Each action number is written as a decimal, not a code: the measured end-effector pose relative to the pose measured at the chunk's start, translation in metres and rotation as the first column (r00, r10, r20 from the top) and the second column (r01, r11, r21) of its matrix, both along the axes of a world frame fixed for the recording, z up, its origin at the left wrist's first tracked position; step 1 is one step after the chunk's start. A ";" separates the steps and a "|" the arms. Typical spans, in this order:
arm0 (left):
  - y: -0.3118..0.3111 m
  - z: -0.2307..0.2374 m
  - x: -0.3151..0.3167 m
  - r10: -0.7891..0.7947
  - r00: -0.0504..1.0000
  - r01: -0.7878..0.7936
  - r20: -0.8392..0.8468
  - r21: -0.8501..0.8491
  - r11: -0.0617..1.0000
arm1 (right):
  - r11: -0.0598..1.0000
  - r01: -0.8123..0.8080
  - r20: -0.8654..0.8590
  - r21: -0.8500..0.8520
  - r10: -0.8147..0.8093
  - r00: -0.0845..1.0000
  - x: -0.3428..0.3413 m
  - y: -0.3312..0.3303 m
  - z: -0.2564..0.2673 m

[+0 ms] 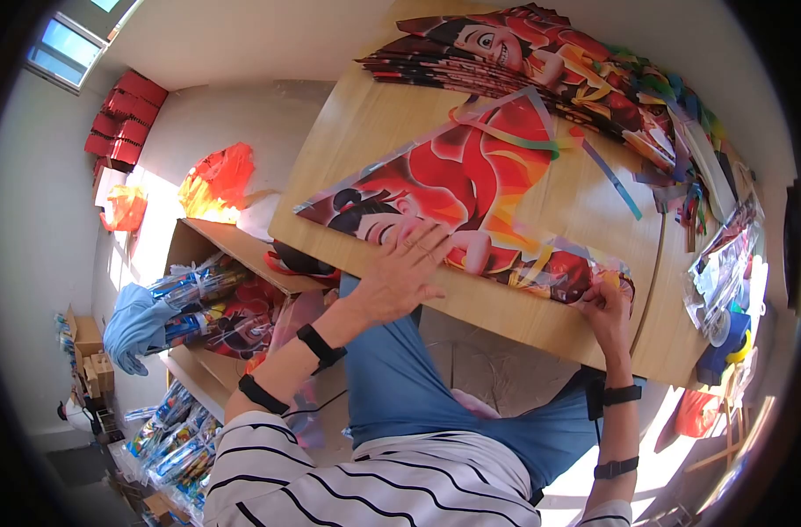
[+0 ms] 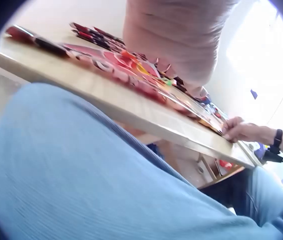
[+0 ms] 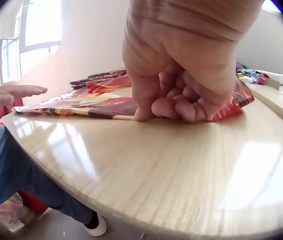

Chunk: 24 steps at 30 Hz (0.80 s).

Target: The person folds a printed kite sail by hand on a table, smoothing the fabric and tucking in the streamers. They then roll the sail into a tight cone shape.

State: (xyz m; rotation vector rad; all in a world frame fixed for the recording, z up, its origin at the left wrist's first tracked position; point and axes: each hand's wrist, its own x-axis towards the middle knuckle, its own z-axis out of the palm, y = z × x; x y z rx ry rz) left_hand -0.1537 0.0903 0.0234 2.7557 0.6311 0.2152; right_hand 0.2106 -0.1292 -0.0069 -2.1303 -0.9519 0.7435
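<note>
A triangular printed kite (image 1: 479,180) with a red cartoon figure lies spread on the wooden table (image 1: 339,140). My left hand (image 1: 407,274) is over its near edge, palm down with fingers straight; in the right wrist view that left hand (image 3: 14,94) appears raised above the table. At the kite's right corner, my right hand (image 1: 608,309) pinches the near edge between thumb and curled fingers. The right wrist view has this right hand (image 3: 181,75) low on the tabletop, the kite's red tip (image 3: 234,106) showing beyond the fingers. Coloured ribbon strips (image 1: 515,140) trail across the kite.
A thick stack of similar kites (image 1: 559,66) lies along the table's far side. Tape rolls (image 1: 725,334) and clear plastic bags (image 1: 725,263) are at the right. Left of the table, a cardboard box (image 1: 234,250) holds wrapped bundles; red boxes (image 1: 126,119) stand by the wall.
</note>
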 end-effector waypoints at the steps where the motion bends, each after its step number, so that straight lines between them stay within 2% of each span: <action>1: -0.014 -0.009 0.008 -0.057 0.998 0.057 -0.004 -0.004 0.998 | 1.000 0.001 -0.005 -0.006 -0.001 1.000 0.002 -0.001 0.001; 3: -0.033 -0.026 0.023 -0.181 0.983 0.181 -0.011 -0.015 0.983 | 1.000 -0.004 0.029 0.003 0.004 1.000 0.003 -0.004 0.000; 6: -0.042 -0.026 0.045 -0.267 0.961 0.266 -0.074 -0.018 0.964 | 1.000 -0.019 0.052 0.013 0.018 0.998 0.005 -0.007 -0.001; 9: -0.039 -0.030 0.057 -0.256 0.962 0.259 -0.096 0.023 0.965 | 0.998 -0.015 0.073 0.067 0.010 0.997 0.006 -0.009 -0.013; 16: -0.038 -0.038 0.055 -0.246 0.960 0.240 -0.135 -0.055 0.969 | 0.991 0.134 0.072 -0.006 -0.133 0.988 0.003 -0.022 -0.006; 17: -0.038 -0.036 0.056 -0.247 0.959 0.242 -0.137 -0.054 0.969 | 0.991 0.132 0.220 0.033 -0.136 0.966 0.002 -0.024 -0.008; 19: -0.037 -0.034 0.057 -0.250 0.957 0.247 -0.143 -0.040 0.968 | 0.989 0.112 0.499 0.101 -0.148 0.854 -0.010 -0.024 -0.003; 20: -0.038 -0.033 0.057 -0.250 0.957 0.249 -0.148 -0.031 0.968 | 0.986 0.167 0.622 0.003 -0.133 0.772 -0.026 -0.022 0.002; 22: -0.038 -0.032 0.057 -0.254 0.955 0.253 -0.155 -0.022 0.967 | 0.992 -0.016 0.675 0.123 -0.072 0.734 -0.059 -0.014 0.006; 24: -0.037 -0.031 0.058 -0.260 0.953 0.260 -0.152 -0.021 0.965 | 0.980 -0.193 0.726 0.038 0.106 0.680 -0.104 -0.003 0.005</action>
